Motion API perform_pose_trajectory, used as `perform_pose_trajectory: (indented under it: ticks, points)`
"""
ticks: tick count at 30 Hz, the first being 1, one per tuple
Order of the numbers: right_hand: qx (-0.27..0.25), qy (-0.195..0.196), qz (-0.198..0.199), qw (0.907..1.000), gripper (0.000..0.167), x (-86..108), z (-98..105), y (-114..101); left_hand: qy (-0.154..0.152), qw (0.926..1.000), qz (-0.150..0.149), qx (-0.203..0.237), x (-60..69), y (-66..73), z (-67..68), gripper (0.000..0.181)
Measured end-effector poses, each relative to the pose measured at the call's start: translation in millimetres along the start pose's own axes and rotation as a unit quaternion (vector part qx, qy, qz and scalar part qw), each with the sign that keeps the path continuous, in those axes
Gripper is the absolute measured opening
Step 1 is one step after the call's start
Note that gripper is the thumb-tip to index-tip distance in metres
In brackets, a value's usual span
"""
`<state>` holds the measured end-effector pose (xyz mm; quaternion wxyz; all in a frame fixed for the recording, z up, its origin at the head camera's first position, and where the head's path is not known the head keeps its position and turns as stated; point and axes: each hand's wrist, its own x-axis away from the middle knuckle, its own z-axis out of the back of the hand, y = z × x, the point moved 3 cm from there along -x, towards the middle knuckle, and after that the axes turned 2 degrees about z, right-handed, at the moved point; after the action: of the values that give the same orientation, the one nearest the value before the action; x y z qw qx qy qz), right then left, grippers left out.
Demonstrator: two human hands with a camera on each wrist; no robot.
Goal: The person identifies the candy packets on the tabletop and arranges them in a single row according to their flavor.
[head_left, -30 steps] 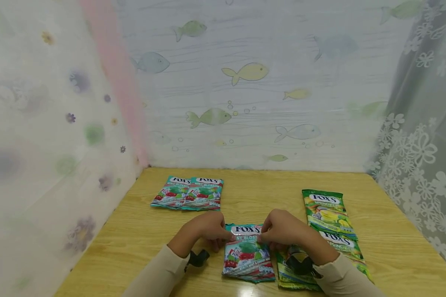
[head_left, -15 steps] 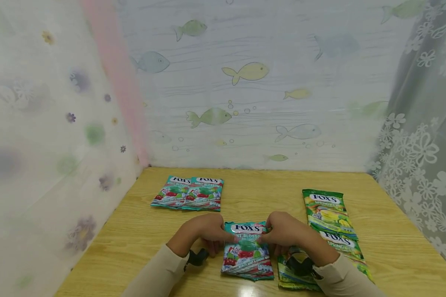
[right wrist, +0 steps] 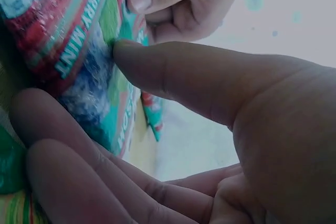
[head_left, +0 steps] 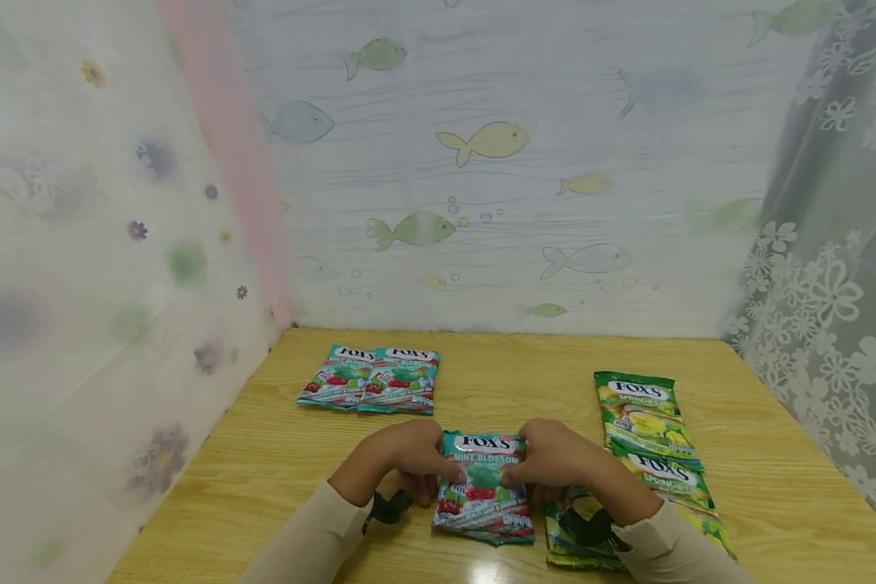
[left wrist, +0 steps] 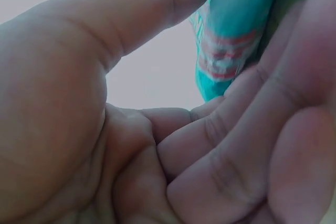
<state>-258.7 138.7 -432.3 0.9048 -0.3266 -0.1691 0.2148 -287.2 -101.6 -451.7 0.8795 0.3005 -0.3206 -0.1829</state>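
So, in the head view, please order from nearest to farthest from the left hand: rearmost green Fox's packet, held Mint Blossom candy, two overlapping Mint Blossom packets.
1. Held Mint Blossom candy, touching the left hand.
2. Two overlapping Mint Blossom packets, back left.
3. Rearmost green Fox's packet, on the right.

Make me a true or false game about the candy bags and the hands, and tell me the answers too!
1. The left hand and right hand hold the front teal bag from opposite sides. True.
2. The two back teal bags have a gap between them. False: the two back teal bags overlap.
3. The front teal bag says MINT BLOSSOM. True.
4. The green bags are on the person's left. False: the green bags are on the right.
5. The sleeves are bright red. False: the sleeves are beige.
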Motion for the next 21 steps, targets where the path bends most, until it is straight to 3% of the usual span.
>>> perform_pose_trajectory:
  ticks: [4,10,16,21]
  points:
    - [-0.015,-0.003,-0.012,0.9998,0.036,0.1,0.4,0.3,-0.005,0.9999,-0.007,0.008,-0.2,1.4,1.0,0.037]
    - [-0.045,0.007,-0.038,0.9982,0.082,0.5,0.8,0.6,-0.016,0.9995,-0.026,0.012,-0.9,2.7,0.7,0.033]
    - [-0.071,0.024,-0.044,0.9962,0.082,0.7,1.4,0.9,0.0,0.9992,-0.029,0.027,-1.0,5.5,0.5,0.02]
    - [-0.075,0.033,-0.042,0.9957,0.082,0.8,2.9,0.1,0.013,0.9986,-0.027,0.044,-1.4,5.8,0.9,0.02]
